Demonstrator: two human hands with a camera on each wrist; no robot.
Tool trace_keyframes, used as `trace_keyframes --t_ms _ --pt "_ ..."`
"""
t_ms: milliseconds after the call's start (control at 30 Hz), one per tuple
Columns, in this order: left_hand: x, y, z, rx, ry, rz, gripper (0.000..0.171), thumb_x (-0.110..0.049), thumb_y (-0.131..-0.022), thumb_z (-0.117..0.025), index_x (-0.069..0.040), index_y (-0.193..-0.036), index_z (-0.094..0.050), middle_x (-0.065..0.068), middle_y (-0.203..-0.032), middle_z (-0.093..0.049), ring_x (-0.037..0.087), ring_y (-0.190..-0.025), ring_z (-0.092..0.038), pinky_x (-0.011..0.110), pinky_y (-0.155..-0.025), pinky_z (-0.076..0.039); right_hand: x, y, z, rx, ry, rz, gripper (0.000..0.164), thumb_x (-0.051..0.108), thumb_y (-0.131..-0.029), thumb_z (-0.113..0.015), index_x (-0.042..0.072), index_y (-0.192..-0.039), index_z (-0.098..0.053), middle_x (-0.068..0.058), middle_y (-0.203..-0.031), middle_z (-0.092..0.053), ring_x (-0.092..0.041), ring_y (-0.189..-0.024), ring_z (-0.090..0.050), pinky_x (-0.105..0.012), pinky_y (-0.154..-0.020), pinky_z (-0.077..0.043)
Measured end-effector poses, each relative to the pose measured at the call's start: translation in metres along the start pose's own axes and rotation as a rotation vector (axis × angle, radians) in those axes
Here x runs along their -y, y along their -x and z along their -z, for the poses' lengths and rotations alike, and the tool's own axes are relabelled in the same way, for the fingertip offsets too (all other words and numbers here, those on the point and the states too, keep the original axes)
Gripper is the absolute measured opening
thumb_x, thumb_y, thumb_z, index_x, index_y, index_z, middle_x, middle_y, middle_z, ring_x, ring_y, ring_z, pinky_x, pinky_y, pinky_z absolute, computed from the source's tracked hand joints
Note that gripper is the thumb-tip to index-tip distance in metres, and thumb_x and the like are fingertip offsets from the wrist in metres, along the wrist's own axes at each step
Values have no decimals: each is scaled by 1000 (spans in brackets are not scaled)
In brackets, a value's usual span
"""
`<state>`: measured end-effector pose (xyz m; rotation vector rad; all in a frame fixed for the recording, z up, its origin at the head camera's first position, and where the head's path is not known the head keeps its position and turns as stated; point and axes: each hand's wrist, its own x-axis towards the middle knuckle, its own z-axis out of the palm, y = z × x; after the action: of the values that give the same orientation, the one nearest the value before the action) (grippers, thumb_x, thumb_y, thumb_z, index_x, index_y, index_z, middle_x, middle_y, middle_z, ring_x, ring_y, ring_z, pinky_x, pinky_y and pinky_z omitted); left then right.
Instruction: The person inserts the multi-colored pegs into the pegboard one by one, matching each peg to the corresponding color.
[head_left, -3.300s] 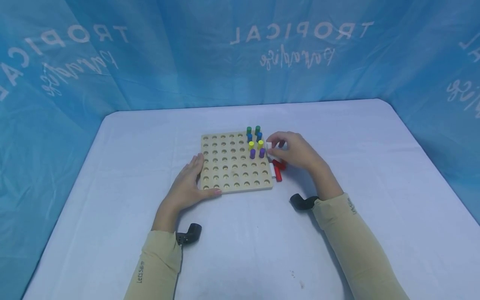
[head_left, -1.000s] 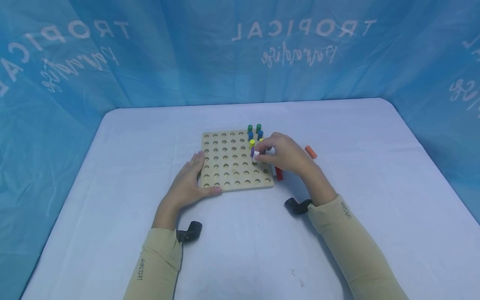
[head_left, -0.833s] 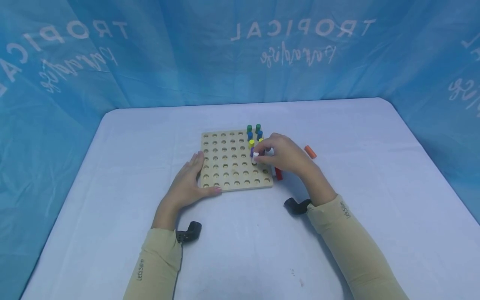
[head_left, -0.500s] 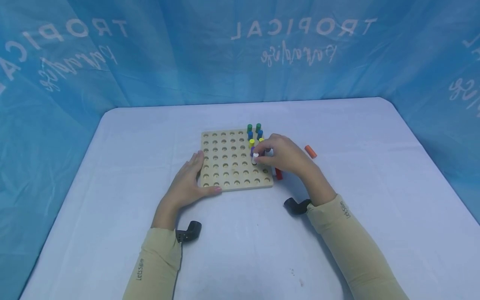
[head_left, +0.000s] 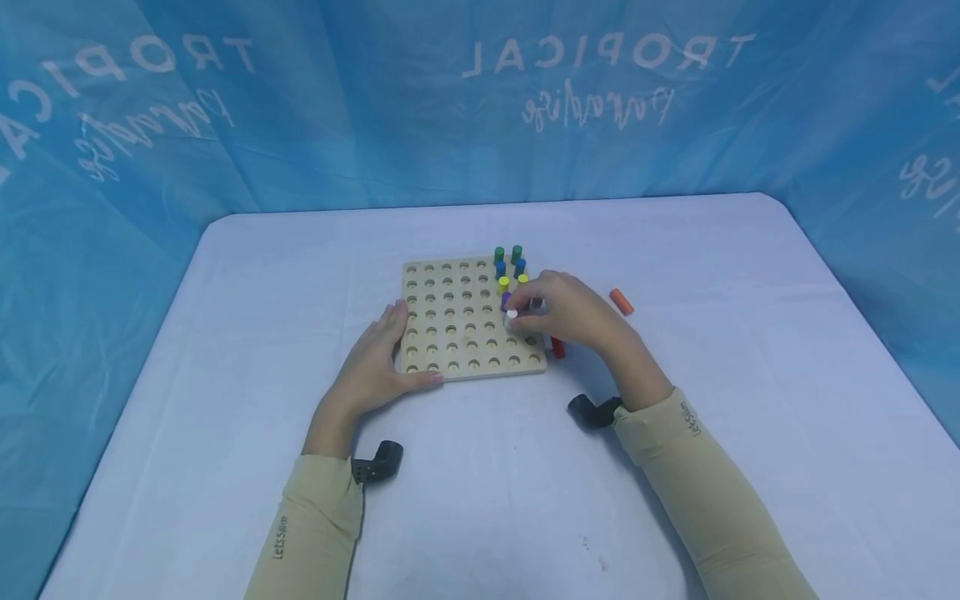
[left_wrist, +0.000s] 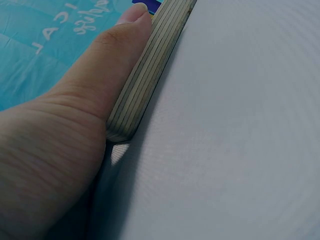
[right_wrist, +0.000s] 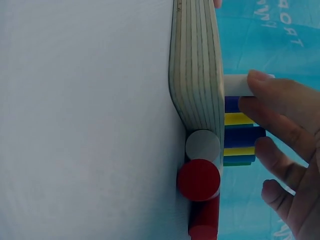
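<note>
A square wooden pegboard (head_left: 461, 337) with rows of round holes lies on the table. My left hand (head_left: 367, 362) rests at its near left corner, thumb (left_wrist: 117, 55) along the front edge, fingers straight along the left side. With thumb and fingertips my right hand (head_left: 573, 312) pinches a white peg (head_left: 512, 315), which stands upright at a hole of the board, as the right wrist view shows from the side. Behind it stand paired green (head_left: 499, 255), blue (head_left: 500, 270) and yellow (head_left: 503, 285) pegs, and a purple peg (head_left: 506, 301); the hand partly covers the purple pegs.
Against the board's right side lie a loose white peg (right_wrist: 202, 146) and red pegs (right_wrist: 199, 180), partly under my right hand. An orange peg (head_left: 621, 302) lies farther right on the white tablecloth (head_left: 480, 483). A blue printed curtain (head_left: 375, 108) hangs behind the table.
My right hand has carried the white peg left from beside the board to a hole in front of the purple peg. The peg has since sunk lower. My left hand stays put.
</note>
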<state>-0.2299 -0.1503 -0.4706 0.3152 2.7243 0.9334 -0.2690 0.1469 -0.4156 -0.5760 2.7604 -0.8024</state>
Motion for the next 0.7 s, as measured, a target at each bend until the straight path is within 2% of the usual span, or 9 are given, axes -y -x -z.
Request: trace_keyframes --t_ms 200,700 --pt "-1 -1 0 -1 0 0 132 -66 -66 -81 -17 -161 -3 1 -169 -2 25 -157 -3 48 -128 -6 -2 0 -1 13 6 8 15 26 -85 -79 23 -100 -76 7 -98 -68 -15 -95 -56 -34 -85 -50" --pt "0 0 -1 4 13 12 134 -73 -64 -78 -19 -161 -2 1 -169 -2 24 -157 -3 49 -128 -6 -3 2 5 -8 -38 28 27 29 -83 -82 24 -109 -76 9 -104 -71 -13 -99 -58 -35 -89 -51"
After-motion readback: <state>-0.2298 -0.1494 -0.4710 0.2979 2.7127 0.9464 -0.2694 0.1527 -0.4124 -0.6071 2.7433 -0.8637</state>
